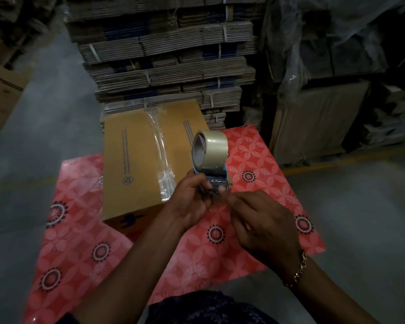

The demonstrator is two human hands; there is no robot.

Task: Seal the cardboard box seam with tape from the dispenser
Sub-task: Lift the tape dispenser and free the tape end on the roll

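Observation:
A closed brown cardboard box [131, 164] lies on a red flowered mat [197, 251]. A strip of clear tape [160, 148] runs along its top seam, crinkled at the near end. My left hand [191, 199] grips a blue tape dispenser [211, 157] with a roll of clear tape, held upright just right of the box. My right hand [260, 220] is at the dispenser's lower front, fingertips pinched at the tape's loose end by the blade. A chain bracelet [298, 270] hangs on that wrist.
Tall stacks of strapped, flattened cartons [168, 54] rise right behind the box. Plastic-wrapped pallets [337, 78] stand at the right. Another brown box [2, 94] sits on the grey concrete floor at far left. A yellow floor line [337, 163] runs at the right.

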